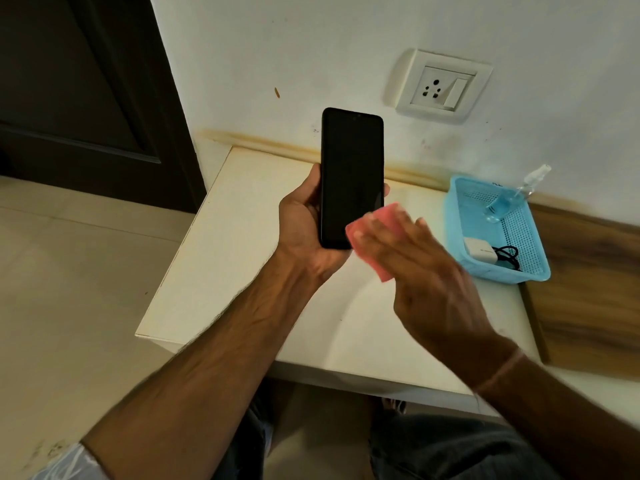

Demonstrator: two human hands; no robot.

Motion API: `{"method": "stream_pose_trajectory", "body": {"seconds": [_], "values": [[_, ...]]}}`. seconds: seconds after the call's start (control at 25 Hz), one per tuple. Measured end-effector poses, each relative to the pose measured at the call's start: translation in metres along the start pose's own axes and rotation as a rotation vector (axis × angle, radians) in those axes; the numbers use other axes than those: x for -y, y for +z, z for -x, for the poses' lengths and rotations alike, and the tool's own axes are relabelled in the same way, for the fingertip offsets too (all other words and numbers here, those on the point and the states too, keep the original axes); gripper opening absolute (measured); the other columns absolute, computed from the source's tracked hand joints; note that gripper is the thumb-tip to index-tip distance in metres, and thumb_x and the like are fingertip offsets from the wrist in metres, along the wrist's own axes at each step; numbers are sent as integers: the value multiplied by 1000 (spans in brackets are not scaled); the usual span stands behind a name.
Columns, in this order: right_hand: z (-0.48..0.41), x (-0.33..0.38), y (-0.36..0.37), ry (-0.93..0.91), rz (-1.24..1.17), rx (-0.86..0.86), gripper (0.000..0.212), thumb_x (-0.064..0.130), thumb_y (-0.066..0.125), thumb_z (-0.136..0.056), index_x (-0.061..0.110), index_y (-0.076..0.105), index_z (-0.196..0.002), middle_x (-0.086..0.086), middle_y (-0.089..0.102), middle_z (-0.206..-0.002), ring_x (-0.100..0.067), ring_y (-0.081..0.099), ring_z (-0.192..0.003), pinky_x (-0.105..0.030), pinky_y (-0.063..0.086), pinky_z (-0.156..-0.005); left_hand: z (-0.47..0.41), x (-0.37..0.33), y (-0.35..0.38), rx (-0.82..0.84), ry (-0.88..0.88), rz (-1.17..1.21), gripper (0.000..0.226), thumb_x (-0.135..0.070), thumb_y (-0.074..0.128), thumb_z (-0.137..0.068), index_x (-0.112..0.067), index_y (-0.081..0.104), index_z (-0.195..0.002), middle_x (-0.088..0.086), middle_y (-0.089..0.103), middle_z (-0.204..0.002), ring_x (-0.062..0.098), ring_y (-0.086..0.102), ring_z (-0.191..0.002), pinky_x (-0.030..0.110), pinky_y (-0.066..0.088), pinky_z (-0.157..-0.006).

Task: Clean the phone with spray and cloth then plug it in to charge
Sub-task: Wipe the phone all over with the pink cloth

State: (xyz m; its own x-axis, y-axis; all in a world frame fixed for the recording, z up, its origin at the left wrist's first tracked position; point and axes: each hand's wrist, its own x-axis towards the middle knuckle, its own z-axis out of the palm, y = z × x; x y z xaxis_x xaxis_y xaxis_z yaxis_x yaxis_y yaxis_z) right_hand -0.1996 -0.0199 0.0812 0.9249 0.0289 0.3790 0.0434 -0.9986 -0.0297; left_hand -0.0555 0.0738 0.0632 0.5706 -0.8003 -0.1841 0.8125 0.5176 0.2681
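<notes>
Phone stands upright in the air above the table, with its dark screen facing the camera. The left hand is wrapped around the phone's lower half, thumb on the left side and fingertips peeking out on the right side. The right hand is just beside the phone's bottom right corner. Its fingers are flat and close together, and they press a pink cloth against that corner of the screen. The right hand looks blurry.

A blue basket sits near the far right corner of the table, well apart from both hands. Inside it, a clear spray bottle with blue liquid leans against the basket's far wall. A white charger plug and a black cable lie at the near end of the basket. A white wall socket with a switch is on the wall above the table, up and to the right of the phone.
</notes>
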Motion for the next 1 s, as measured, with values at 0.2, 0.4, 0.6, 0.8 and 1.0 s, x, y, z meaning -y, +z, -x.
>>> {"method": "stream_pose_trajectory", "body": {"seconds": [0.2,0.4,0.6,0.8,1.0], "values": [[-31,11,7,136,-128,-65,50,-6,37,-92,2,43,-141,-16,37,-149,-36,23,-144,-52,31,-113,2,5,2,29,-42,-27,54,-41,49,-102,2,68,-127,23,71,-118,37,70,-108,44,56,-98],[-5,29,16,-59,-117,-1,60,-15,64,-78,0,49,-135,-17,47,-142,-37,34,-137,-51,32,-111,2,1,0,29,-71,-75,71,-50,44,-101,-1,42,-152,25,54,-128,35,62,-104,43,55,-91],[-3,-2,0,0,-39,1,53,-1,24,-89,0,48,-136,-17,45,-144,-35,32,-138,-50,33,-111,-1,7,1,5,-27,-20,61,-41,55,-98,-2,54,-145,24,60,-128,40,63,-109,48,50,-104],[-35,18,10,134,-124,-46,55,-8,43,-89,2,40,-143,-15,35,-151,-35,21,-144,-50,31,-114,0,7,-3,32,-39,-46,59,-45,48,-102,-1,58,-140,21,67,-124,38,63,-118,44,51,-104],[-4,25,20,-90,-63,9,64,-14,63,-77,1,46,-137,-16,45,-144,-36,33,-138,-48,27,-112,1,-2,-2,38,-64,-98,70,-51,44,-101,-1,45,-150,25,56,-129,35,63,-104,44,56,-91]]}}
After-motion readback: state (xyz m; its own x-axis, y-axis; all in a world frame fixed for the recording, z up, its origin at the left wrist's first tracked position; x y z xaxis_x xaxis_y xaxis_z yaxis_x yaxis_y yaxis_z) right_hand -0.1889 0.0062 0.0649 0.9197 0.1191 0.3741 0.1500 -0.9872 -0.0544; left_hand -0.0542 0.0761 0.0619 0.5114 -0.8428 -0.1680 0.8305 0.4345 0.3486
